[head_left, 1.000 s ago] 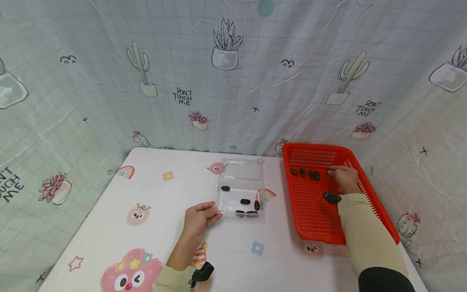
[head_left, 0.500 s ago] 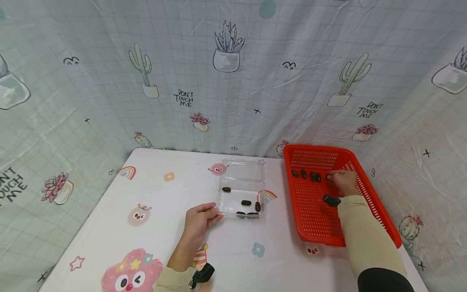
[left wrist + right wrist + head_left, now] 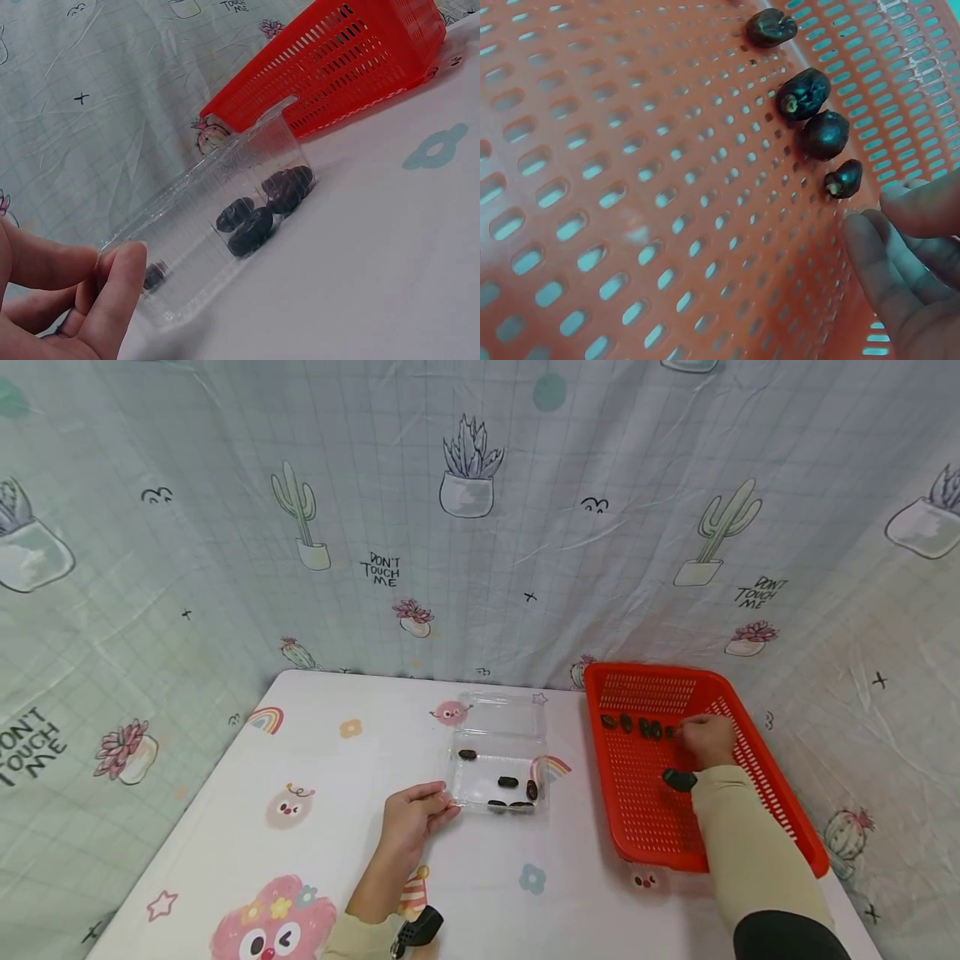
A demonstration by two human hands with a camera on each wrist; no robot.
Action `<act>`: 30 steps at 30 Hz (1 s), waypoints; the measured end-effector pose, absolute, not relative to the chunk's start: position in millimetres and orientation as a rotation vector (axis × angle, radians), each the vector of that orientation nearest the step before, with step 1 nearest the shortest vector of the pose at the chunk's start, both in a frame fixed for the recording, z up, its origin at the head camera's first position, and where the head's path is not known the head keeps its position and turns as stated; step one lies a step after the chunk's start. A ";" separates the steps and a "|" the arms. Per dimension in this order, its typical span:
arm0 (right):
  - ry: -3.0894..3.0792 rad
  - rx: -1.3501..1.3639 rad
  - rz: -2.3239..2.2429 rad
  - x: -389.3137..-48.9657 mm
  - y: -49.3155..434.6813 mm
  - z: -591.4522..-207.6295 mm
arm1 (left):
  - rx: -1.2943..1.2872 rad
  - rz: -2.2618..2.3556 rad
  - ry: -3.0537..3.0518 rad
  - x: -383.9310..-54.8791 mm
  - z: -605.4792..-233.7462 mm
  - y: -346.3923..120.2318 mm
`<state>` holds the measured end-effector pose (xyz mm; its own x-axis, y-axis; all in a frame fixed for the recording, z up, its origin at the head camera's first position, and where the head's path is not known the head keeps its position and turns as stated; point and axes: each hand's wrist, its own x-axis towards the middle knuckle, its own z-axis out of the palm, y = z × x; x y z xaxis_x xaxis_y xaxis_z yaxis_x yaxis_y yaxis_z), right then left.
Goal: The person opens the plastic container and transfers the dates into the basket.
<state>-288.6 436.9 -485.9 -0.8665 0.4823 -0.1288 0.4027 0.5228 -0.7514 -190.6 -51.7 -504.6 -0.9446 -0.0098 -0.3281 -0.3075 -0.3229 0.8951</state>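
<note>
In the head view, my left hand point(image 3: 415, 818) pinches the near left corner of a clear plastic box point(image 3: 483, 768) with its lid folded back. Several dark dates point(image 3: 507, 782) lie in the box, some against its near wall. My right hand point(image 3: 708, 739) is inside the red basket point(image 3: 637, 835), at the right end of a row of dates point(image 3: 645, 727) along the far side. In the right wrist view, the end date point(image 3: 844, 178) lies just beyond the thumb and fingertips point(image 3: 864, 225). Nothing shows between them, and they look apart from the date.
A white table with printed pictures point(image 3: 330, 760) carries both containers. The basket stands to the right of the box, its rim point(image 3: 600, 777) raised between them. A patterned cloth point(image 3: 480, 585) hangs behind and at both sides.
The right hand has let go of a date at the right end of the row and drawn slightly right. The left hand keeps its pinch on the box. The head view has tilted up slightly.
</note>
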 end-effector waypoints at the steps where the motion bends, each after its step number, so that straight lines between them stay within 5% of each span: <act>1: -2.651 -0.784 1.281 -287.4 436.9 -485.3 | -0.409 2.378 1.703 -190.2 -505.0 -51.5; 17: -2.186 -0.543 2.323 -277.6 387.8 -427.4 | -0.420 2.386 1.696 -193.0 -508.4 -51.7; 30: -2.252 -0.172 2.409 -279.9 317.7 -390.3 | -0.412 2.387 1.689 -193.2 -508.8 -54.1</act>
<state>-279.9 317.7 -390.3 -0.9817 -0.0462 -0.1850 0.1877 -0.0629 -0.9802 -193.2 -54.1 -508.8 -0.9436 -0.0066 -0.3311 -0.3100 -0.3341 0.8901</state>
